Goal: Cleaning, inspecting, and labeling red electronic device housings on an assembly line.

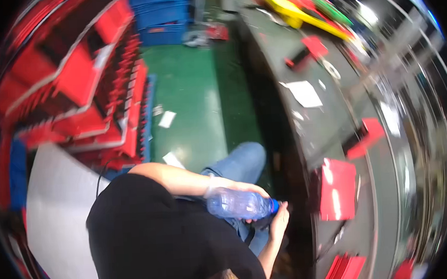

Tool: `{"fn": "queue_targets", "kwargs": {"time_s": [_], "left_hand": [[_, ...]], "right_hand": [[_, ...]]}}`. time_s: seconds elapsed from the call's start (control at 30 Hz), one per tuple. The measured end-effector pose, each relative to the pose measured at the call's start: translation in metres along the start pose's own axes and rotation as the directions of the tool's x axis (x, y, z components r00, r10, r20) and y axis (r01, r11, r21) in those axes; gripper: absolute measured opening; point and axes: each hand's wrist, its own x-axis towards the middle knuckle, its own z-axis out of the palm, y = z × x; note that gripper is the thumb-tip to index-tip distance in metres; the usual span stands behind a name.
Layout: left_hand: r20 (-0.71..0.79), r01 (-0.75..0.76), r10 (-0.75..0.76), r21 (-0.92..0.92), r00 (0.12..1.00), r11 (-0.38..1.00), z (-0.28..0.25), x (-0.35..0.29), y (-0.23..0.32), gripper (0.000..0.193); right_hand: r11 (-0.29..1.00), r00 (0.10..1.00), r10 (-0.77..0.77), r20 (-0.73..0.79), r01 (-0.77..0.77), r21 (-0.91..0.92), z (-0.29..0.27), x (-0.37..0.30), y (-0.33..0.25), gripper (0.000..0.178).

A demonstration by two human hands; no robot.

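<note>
A clear, blue-tinted plastic bottle (237, 203) lies nearly level above my lap, its neck pointing right. My left hand (251, 189) is wrapped round it from the far side, and the bottle hides part of the fingers. At the neck sits a blue cap (274, 206). The fingers of my right hand (280, 222) are closed on this cap from the right. Picture blur hides whether the cap is loose.
To my right runs a long dark workbench (310, 134) with red parts (337, 189), a white paper (304, 93) and a yellow bin (297, 12). Red racks (76, 82) stand left. Blue crates (162, 20) are stacked beyond the green floor (184, 90), where paper scraps lie.
</note>
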Motion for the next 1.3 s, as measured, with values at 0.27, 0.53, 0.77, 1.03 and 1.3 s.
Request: {"fn": "queue_targets", "kwargs": {"time_s": [0.27, 0.53, 0.77, 1.03, 1.3], "left_hand": [[0.113, -0.102, 0.021, 0.774, 0.993, 0.625, 0.070, 0.018, 0.070, 0.045], [0.690, -0.687, 0.314, 0.713, 0.652, -0.140, 0.270, 0.154, 0.106, 0.063], [0.747, -0.748, 0.523, 0.605, 0.412, -0.275, 0.268, 0.326, 0.123, 0.056], [0.598, -0.421, 0.650, 0.798, 0.470, -0.430, 0.241, 0.394, 0.106, 0.090], [0.537, -0.435, 0.603, 0.841, 0.590, -0.323, 0.244, 0.356, 0.101, 0.109]], "right_hand": [[0.402, 0.871, 0.492, 0.009, -0.236, 0.885, 0.005, -0.037, 0.022, 0.048], [0.447, 0.977, 0.110, -0.182, 0.115, 0.887, -0.031, -0.066, 0.024, 0.024], [0.621, 0.950, 0.159, -0.268, 0.115, 0.775, -0.050, -0.075, 0.015, 0.030], [0.983, 0.905, -0.018, -0.424, 0.094, 0.159, -0.065, -0.096, -0.014, 0.012], [0.953, 0.851, 0.043, -0.523, 0.122, 0.276, -0.089, -0.098, -0.039, 0.020]]}}
